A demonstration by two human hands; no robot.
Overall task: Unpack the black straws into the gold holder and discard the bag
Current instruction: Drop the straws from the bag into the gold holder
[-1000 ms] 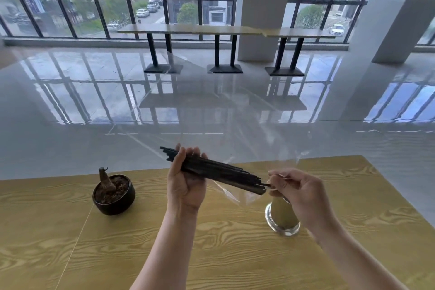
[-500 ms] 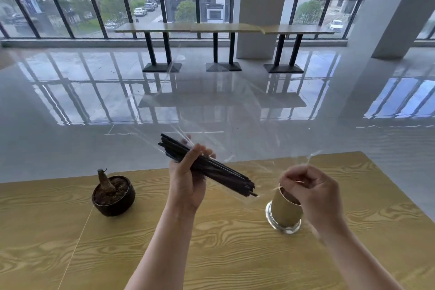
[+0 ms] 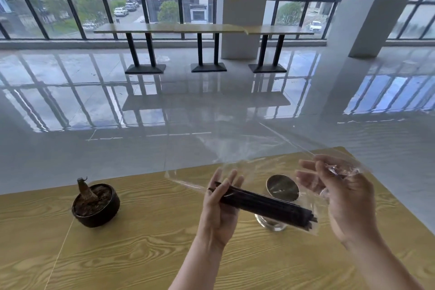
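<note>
Left hand (image 3: 220, 205) loosely cradles the straws (image 3: 266, 205), fingers spread; right hand (image 3: 341, 198) pinches the bag (image 3: 259, 160), draped across the holder (image 3: 281, 187); plant pot (image 3: 95, 205) well left

We see bright, even daylight from the windows (image 3: 164, 0) beyond the hands, strong glare on the glossy floor (image 3: 211, 106), soft shadows, and wide-angle bending at the edges.
</note>
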